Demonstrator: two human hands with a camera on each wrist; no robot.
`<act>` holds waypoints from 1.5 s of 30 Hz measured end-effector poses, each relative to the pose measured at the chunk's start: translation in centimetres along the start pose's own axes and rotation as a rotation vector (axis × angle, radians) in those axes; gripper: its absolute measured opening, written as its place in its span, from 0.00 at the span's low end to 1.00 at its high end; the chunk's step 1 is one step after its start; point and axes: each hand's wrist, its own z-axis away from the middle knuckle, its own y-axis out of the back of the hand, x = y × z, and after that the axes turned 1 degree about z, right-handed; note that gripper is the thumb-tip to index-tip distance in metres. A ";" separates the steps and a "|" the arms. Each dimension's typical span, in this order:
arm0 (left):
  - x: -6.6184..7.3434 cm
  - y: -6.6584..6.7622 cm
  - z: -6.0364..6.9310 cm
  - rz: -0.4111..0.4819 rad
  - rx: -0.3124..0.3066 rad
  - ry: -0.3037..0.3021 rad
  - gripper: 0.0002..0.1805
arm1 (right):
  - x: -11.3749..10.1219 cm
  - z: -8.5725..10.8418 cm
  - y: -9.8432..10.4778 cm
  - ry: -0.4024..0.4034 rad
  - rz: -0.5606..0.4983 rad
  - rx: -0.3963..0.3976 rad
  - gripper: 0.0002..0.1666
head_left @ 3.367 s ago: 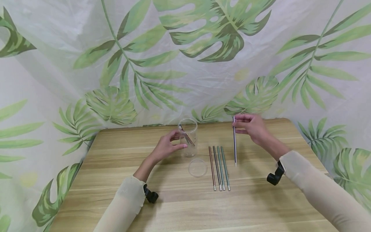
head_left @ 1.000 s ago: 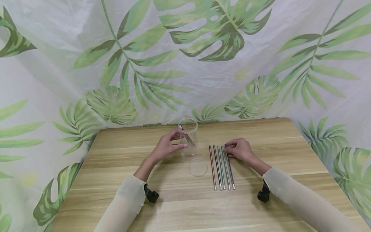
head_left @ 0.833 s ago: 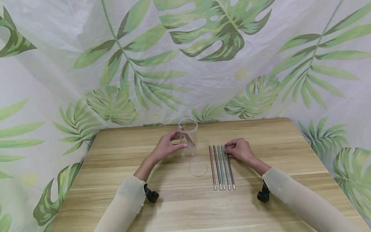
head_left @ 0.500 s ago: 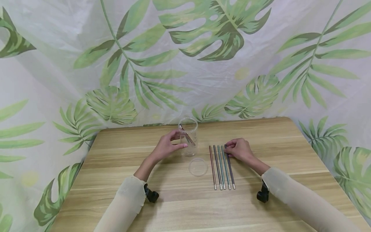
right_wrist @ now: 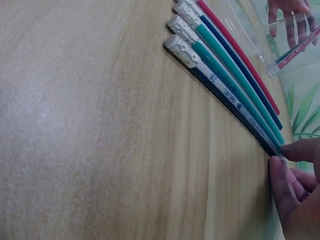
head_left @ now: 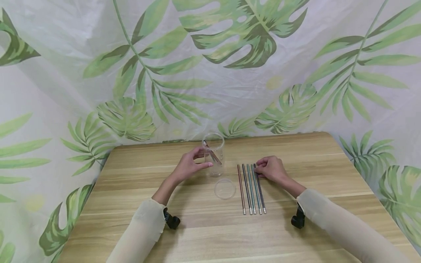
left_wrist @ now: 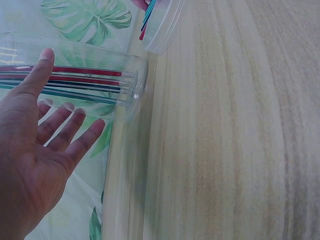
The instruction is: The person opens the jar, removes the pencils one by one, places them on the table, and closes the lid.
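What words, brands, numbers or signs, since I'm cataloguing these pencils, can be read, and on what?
"2B": on the slender white-and-navy striped pencil.
"deli", less clearly: on that same pencil; its remaining print is too blurred.
Marks on the slender red pencil inside the clear plastic cylindrical jar: too small to read.

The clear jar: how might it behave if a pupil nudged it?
The clear jar might tip, being tall for its width, with pencils leaning inside. Its thin-looking transparent walls suggest it is light for its size. If knocked over, its round body would probably roll.
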 end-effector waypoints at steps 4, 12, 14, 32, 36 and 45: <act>0.0 0.0 0.0 -0.003 0.002 0.001 0.31 | -0.1 0.0 0.4 -0.007 -0.026 -0.014 0.16; 0.0 0.0 0.0 -0.008 0.001 -0.005 0.31 | -1.4 0.0 1.7 0.078 0.038 0.008 0.17; 0.0 0.0 0.1 -0.004 0.001 -0.006 0.31 | -2.2 0.0 2.0 0.107 0.029 0.002 0.17; -0.2 -0.1 0.0 -0.007 0.002 -0.030 0.30 | -9.6 -0.7 2.6 0.468 -0.042 -0.044 0.12; 0.0 -0.1 0.1 0.002 0.003 -0.024 0.30 | -10.9 -1.0 2.5 0.524 -0.042 -0.049 0.12; -0.1 0.0 0.0 0.011 -0.002 -0.028 0.30 | -13.7 -1.1 2.0 0.622 -0.015 -0.079 0.12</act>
